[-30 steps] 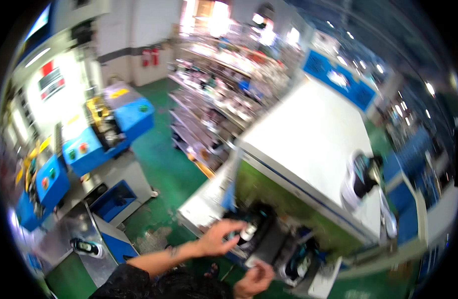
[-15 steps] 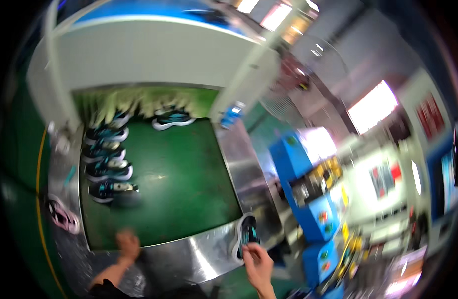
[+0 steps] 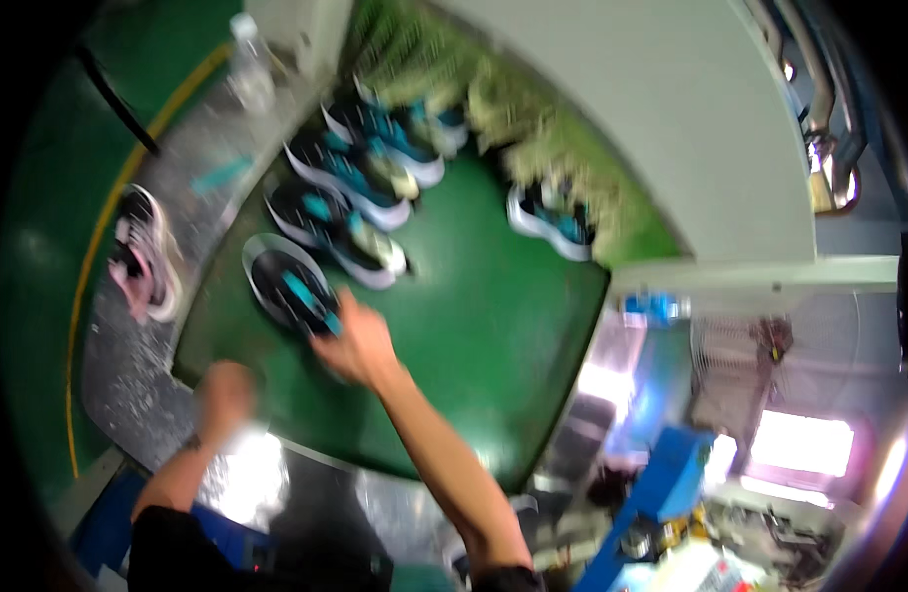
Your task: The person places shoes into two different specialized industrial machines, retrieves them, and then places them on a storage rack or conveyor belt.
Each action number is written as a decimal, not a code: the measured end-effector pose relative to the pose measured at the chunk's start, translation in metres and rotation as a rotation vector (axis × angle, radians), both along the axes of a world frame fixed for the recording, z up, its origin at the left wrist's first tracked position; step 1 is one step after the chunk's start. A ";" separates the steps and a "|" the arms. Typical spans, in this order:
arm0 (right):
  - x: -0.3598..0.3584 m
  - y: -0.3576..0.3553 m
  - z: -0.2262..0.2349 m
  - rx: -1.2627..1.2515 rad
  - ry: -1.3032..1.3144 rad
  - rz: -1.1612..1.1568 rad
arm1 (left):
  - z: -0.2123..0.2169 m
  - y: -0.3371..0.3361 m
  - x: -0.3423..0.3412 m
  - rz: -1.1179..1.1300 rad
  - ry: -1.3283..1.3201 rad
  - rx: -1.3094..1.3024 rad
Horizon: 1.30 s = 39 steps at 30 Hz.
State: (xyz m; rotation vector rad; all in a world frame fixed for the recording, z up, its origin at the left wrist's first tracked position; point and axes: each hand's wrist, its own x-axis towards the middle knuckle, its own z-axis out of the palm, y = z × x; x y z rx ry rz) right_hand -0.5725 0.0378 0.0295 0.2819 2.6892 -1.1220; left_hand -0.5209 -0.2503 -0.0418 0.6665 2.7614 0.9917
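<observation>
Motion blur smears the left hand (image 3: 225, 393) over the metal rim (image 3: 138, 385), so its grip cannot be read; the right hand (image 3: 355, 345) is blurred too, its fingertips merging with the nearest sneaker (image 3: 288, 288), touching or just short, I cannot tell; the sneakers at the back (image 3: 444, 123) dissolve into the green curtain strips (image 3: 533, 148); both forearms are cut off by the lower edge.

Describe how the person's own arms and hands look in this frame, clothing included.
Both forearms are bare, with no gloves. The left hand and the right hand are blurred, so rings or marks on the fingers cannot be made out. A dark short sleeve covers the left upper arm; a dark sleeve edge shows at the right elbow.
</observation>
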 end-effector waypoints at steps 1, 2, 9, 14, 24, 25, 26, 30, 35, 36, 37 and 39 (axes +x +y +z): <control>0.029 0.007 0.004 -0.292 -0.226 -0.147 | -0.013 0.003 -0.014 -0.001 -0.037 -0.026; 0.065 0.006 0.003 -0.359 -0.271 -0.250 | -0.021 0.010 -0.016 0.026 -0.037 0.009; 0.380 -0.027 0.091 -0.969 -0.114 -1.257 | 0.050 0.087 0.015 -0.157 -0.528 0.361; 0.408 -0.001 0.189 -0.767 0.386 -1.104 | 0.150 0.212 0.127 -0.729 -1.184 0.922; 0.687 -0.079 0.177 -0.631 0.844 -1.413 | 0.213 0.242 0.438 -1.050 -1.137 0.455; 0.721 -0.098 0.173 -0.757 0.971 -1.564 | 0.215 0.237 0.476 -1.234 -1.339 0.572; 0.765 -0.123 0.151 -0.861 1.064 -1.682 | 0.235 0.232 0.521 -1.326 -1.527 0.525; 0.916 -0.200 0.142 -0.565 1.025 -2.327 | 0.260 0.262 0.663 -1.472 -1.520 0.309; 1.002 -0.251 0.166 -0.423 1.485 -2.321 | 0.267 0.361 0.879 -1.686 -0.931 -0.062; 1.007 -0.261 0.174 -0.493 1.321 -2.402 | 0.275 0.377 0.920 -1.709 -0.729 -0.102; 1.005 -0.259 0.174 -0.510 1.359 -2.403 | 0.263 0.395 0.957 -1.684 -0.605 -0.085; 0.982 -0.242 0.186 -0.563 1.344 -2.443 | 0.209 0.429 1.007 -1.618 -0.324 -0.009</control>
